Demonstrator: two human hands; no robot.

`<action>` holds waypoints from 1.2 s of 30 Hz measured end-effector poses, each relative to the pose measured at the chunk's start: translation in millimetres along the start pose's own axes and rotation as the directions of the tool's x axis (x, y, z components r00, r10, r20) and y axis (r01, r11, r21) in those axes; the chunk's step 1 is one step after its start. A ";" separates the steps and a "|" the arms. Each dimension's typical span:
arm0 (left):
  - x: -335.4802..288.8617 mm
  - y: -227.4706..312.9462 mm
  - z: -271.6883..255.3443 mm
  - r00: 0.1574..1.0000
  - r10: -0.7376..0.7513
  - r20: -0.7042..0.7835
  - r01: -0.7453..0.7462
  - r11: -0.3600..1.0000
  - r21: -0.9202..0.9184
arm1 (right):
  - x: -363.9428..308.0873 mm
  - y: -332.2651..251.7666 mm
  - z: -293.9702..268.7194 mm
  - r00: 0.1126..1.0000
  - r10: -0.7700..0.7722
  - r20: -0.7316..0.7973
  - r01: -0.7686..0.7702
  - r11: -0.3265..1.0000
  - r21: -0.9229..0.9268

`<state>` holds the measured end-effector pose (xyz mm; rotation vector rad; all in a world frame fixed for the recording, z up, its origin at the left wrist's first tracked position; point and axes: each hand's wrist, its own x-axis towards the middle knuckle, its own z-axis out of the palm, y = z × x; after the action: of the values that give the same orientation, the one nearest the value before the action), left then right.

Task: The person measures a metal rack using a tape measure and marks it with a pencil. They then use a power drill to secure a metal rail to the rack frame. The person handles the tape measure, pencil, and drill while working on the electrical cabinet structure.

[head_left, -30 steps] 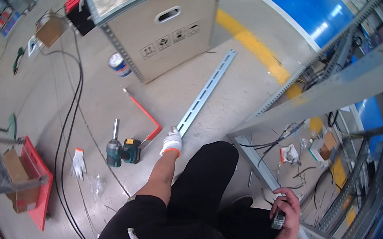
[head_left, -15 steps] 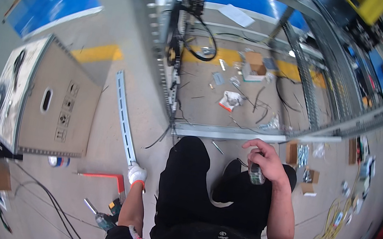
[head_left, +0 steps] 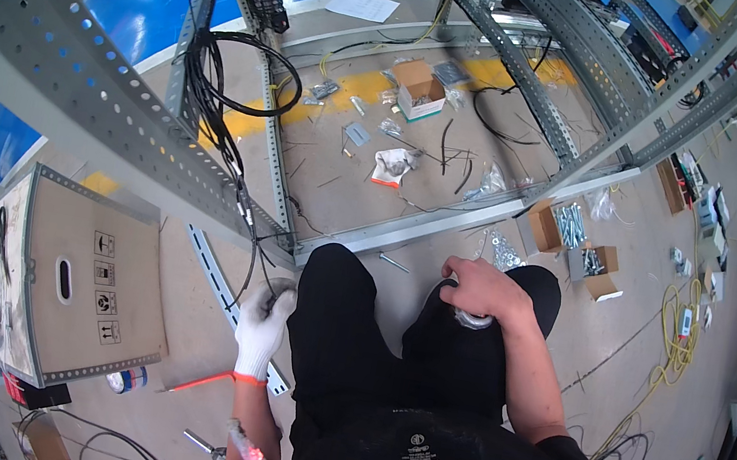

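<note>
My left hand (head_left: pixel 261 327), in a white glove with grey fingertips and an orange cuff, is closed beside my left knee. Thin black cable ends (head_left: pixel 259 256) hang at its fingers; what it grips, if anything, is hidden. Beneath that hand a pale slotted metal strip (head_left: pixel 214 269) runs along the floor. Over my right knee, my bare right hand (head_left: pixel 487 291) has its fingers curled round a rounded silvery thing (head_left: pixel 472 321). The hand hides most of that thing, so its kind cannot be told.
A perforated metal frame (head_left: pixel 428 225) stands ahead, with a looped black cable bundle (head_left: pixel 215 97) at its left post. To the right are open boxes of bolts (head_left: pixel 569 225) and a yellow cable (head_left: pixel 678 331). A wooden crate (head_left: pixel 87 280) stands left; a loose bolt (head_left: pixel 394 262) lies between.
My view has shifted left and closer to the frame. My left hand has moved off the strip's near end and up along it. My right hand has turned palm down over the silvery thing.
</note>
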<state>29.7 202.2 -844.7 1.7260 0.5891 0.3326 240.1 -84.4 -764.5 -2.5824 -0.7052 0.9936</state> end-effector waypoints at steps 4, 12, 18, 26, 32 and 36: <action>-21.2 99.5 9.4 0.916 0.401 0.028 -0.377 0.882 -0.282 | 7.8 -1.1 0.6 0.998 -0.066 -0.014 0.066 0.998 0.002; -39.7 195.2 49.3 0.439 0.849 -0.295 -0.462 -0.068 -0.884 | 30.3 -9.1 3.1 0.986 -0.133 0.104 0.139 0.989 -0.050; -42.6 265.3 71.0 0.360 0.917 -0.172 0.201 -0.257 -0.945 | 37.0 -12.9 3.9 0.983 -0.131 0.126 0.140 0.988 -0.066; -100.2 292.7 30.2 0.886 0.339 0.316 0.110 0.509 -0.854 | 36.8 -23.7 -0.6 0.980 -0.141 0.137 0.149 0.988 -0.050; -108.0 310.9 70.9 0.961 0.252 -0.114 -0.119 0.005 -0.993 | 45.0 -25.8 6.5 0.977 -0.125 0.174 0.138 0.988 -0.068; -108.7 303.3 65.6 0.971 0.217 -0.105 -0.116 0.039 -0.992 | 42.4 -22.9 7.0 0.979 -0.127 0.158 0.138 0.989 -0.056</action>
<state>36.1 42.9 -557.1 0.3277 -0.0480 0.6526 254.8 -41.8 -783.1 -2.4945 -0.9520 1.1538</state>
